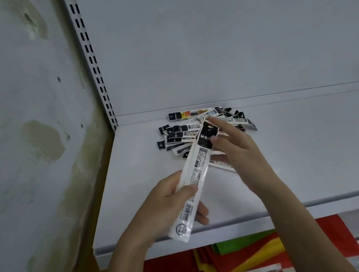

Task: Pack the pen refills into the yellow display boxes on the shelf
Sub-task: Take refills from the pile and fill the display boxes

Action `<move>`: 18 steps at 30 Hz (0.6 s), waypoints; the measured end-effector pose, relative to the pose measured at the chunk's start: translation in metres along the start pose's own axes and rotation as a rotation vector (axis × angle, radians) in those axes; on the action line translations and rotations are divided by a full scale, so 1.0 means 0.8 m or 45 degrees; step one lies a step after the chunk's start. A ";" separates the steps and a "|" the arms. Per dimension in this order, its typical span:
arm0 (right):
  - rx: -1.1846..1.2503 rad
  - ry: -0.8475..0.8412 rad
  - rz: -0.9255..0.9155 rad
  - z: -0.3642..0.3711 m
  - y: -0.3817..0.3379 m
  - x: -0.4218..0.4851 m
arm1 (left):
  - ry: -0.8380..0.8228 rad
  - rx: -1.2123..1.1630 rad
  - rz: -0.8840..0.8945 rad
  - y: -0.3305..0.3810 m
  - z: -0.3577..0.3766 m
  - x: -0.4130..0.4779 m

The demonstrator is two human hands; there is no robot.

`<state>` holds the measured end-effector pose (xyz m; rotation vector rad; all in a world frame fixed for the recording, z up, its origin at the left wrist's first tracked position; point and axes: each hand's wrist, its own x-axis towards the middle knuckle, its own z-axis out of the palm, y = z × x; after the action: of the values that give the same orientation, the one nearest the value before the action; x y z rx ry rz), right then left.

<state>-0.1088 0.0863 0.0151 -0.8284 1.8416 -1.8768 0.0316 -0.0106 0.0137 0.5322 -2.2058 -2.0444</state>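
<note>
Below the shelf's front edge, red, yellow and green sheets [247, 257] are seen. Over the front-left part of the white shelf [313, 152], a long white refill packet [193, 179] is gripped at its lower half by the left hand [167, 203], fingers curled round it. A barcode and a round mark are printed at its near end; the small print cannot be read. Its black header is met by the thumb and forefinger of the right hand [239, 148], the other fingers spread; whether it is pinched cannot be told. Behind, partly hidden by both hands, a loose pile of refill packets [180, 133] lies towards the back-left corner, one bearing a yellow label. A slotted upright [92, 60] and a stained wall [11, 112] are at the left.
</note>
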 end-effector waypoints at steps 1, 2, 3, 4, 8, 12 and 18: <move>-0.285 0.061 -0.058 -0.010 0.008 0.002 | 0.048 0.006 0.025 -0.002 -0.004 0.001; -0.617 0.108 -0.084 -0.020 0.018 0.003 | 0.102 0.023 0.042 -0.005 -0.007 0.003; -0.928 0.119 -0.066 -0.028 0.027 0.004 | 0.160 0.055 0.058 -0.008 -0.010 0.005; -1.162 0.103 -0.010 -0.035 0.036 0.005 | 0.220 0.095 0.074 -0.011 -0.012 0.008; -1.407 0.025 0.094 -0.045 0.050 0.005 | 0.363 0.143 0.107 -0.019 -0.016 0.017; -1.437 0.038 0.033 -0.058 0.044 0.000 | 0.385 0.145 0.153 -0.017 -0.008 0.029; -1.179 0.363 -0.048 -0.133 0.030 -0.025 | 0.313 0.122 0.081 0.003 0.043 0.073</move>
<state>-0.1656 0.1788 -0.0082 -0.8724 2.9433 -1.1248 -0.0333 0.0041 0.0030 0.6730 -2.1527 -1.7443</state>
